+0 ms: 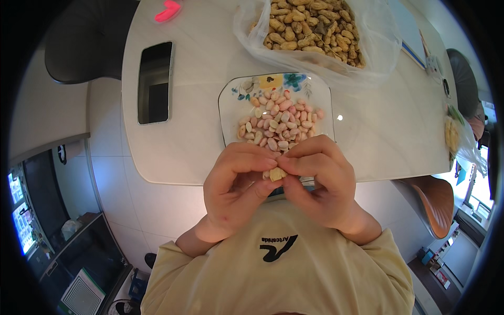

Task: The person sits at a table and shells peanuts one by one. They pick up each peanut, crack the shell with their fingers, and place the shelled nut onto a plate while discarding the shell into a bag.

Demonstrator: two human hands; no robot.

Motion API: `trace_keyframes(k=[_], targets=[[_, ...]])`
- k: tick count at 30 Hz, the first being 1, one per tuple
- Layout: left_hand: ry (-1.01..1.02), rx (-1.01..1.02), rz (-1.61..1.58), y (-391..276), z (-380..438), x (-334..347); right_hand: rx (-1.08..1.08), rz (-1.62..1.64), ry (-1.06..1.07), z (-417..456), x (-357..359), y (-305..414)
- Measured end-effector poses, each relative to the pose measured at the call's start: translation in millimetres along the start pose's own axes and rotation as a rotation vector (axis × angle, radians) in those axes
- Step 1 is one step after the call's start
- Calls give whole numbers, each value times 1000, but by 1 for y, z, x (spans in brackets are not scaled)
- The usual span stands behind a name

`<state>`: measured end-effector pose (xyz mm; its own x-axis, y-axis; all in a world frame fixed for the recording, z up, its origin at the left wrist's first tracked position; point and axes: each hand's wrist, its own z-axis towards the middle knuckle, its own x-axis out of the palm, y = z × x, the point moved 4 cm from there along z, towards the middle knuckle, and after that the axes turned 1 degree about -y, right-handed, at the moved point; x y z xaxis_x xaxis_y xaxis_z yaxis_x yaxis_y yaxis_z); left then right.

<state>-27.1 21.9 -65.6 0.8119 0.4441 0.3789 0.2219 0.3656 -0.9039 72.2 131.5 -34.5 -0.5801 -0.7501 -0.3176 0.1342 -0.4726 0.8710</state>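
Between the fingertips of my left hand point(240, 185) and my right hand point(321, 181) is a cracked peanut point(277, 174), pale shell showing; both hands pinch it just over the near edge of the plate. The square glass-like plate point(230, 112) has a dark rim and blue and yellow flowers along its far side. Many shelled pink and cream peanut kernels point(285, 118) lie on it. My hands cover its near edge. Beyond the plate, an open clear plastic bag point(380, 51) holds a heap of unshelled peanuts point(311, 29).
A smartphone point(154, 84) lies on the pale table point(189, 149) at the left, with a pink heart-shaped item point(168, 10) beyond it. At the right edge are a clear bag with food point(453, 132) and a flat box-like item point(407, 29). Chairs stand around the table.
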Motion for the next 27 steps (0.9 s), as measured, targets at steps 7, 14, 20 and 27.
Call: trace_keyframes(k=[7, 14, 20, 27], targets=[[-149, 64, -59, 12, -10, 9, 87, 239, -135, -4, 4, -8], [-244, 7, -252, 13, -5, 13, 265, 614, -197, -9, 9, -17], [-183, 51, -322, 12, 2, 9, 563, 1065, -99, -6, 10, -26], [-164, -41, -174, 14, -4, 9, 466, 661, -76, -9, 4, -12]])
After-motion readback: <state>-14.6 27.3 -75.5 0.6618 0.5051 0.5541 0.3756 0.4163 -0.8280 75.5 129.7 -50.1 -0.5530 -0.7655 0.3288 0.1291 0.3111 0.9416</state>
